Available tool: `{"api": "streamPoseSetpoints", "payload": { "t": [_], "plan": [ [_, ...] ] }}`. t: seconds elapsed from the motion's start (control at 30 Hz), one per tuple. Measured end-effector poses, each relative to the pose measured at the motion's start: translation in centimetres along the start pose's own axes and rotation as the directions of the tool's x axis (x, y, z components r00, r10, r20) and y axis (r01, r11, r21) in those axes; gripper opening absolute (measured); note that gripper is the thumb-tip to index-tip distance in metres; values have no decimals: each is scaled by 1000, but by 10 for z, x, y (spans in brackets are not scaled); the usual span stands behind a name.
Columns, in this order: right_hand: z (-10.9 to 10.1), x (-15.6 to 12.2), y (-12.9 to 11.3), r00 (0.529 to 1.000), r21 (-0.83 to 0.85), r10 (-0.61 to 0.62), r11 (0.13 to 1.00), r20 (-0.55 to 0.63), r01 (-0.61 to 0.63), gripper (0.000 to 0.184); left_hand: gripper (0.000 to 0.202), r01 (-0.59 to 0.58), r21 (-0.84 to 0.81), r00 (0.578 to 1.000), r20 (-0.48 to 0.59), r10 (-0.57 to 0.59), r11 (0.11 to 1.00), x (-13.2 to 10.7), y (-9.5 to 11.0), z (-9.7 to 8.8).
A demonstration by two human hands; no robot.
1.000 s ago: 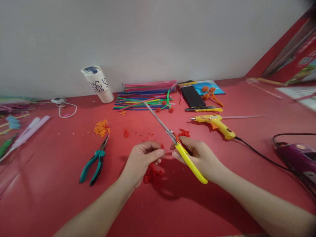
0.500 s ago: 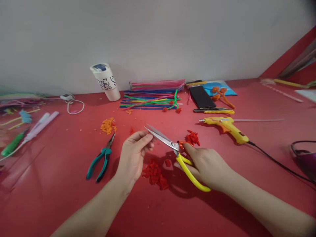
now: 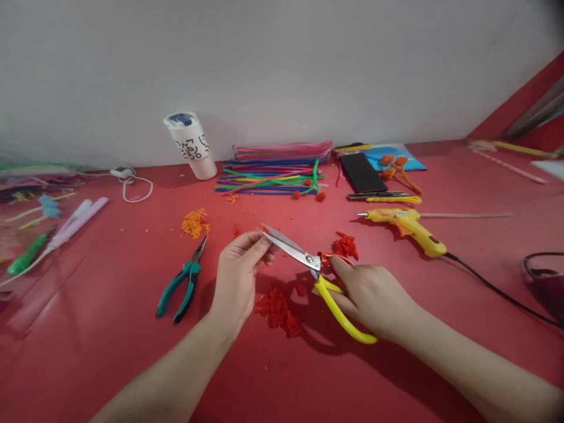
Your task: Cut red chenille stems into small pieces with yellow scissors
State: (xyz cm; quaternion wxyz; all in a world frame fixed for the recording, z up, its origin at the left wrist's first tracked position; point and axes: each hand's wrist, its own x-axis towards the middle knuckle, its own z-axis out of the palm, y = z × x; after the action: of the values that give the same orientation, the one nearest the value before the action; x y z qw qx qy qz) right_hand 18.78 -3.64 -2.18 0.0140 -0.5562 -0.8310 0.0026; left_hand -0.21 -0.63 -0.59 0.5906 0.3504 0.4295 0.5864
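My right hand (image 3: 368,294) grips scissors (image 3: 337,308) with yellow handles; their slightly parted blades point up and left. The blade tips lie at the fingertips of my left hand (image 3: 240,264). Pinched there is a small red piece (image 3: 265,230), mostly hidden by fingers and blades. Below my hands lies a pile of red cut pieces (image 3: 277,308), with one loose red piece (image 3: 301,289) beside it. A smaller heap of red pieces (image 3: 346,245) sits beyond the scissors' handles. Left of my left hand are teal-handled pliers (image 3: 189,279) and a mound of orange bits (image 3: 195,223).
At the back stand a white tumbler (image 3: 191,147) and bundled pipe cleaners (image 3: 273,176). To the right lie a black phone (image 3: 363,173), a utility knife (image 3: 388,198) and a yellow glue gun (image 3: 408,226) with a cord. A pink tool (image 3: 79,223) and green-handled tool (image 3: 29,255) lie left.
The blades have closed slightly, and a bit of red now shows between them at my left fingertips. Both hands stay in nearly the same place; the view has shifted slightly.
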Motion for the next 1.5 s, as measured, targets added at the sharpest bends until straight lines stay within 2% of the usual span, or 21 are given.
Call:
{"api": "streamPoseSetpoints", "payload": {
  "t": [0.13, 0.7, 1.27, 1.5],
  "plan": [
    [0, 0, 0, 1000, 10, 14, 1000, -5, -13, 41, 4, -32, 17, 999, -26, 32, 999, 0, 0, 1],
    [1, 0, -5, 999, 14, -3, 1000, -33, 4, 41, 4, 13, -28, 999, -40, -14, 1000, -2, -2, 1],
    [4, -1, -4, 999, 9, 9, 1000, -41, -9, 38, 4, -16, 6, 999, -42, 16, 1000, -1, -3, 2],
    [1, 0, -2, 997, 39, 77, 996, -29, -76, 36, 3, -39, 28, 998, -40, 40, 999, 2, -5, -1]
  ]
}}
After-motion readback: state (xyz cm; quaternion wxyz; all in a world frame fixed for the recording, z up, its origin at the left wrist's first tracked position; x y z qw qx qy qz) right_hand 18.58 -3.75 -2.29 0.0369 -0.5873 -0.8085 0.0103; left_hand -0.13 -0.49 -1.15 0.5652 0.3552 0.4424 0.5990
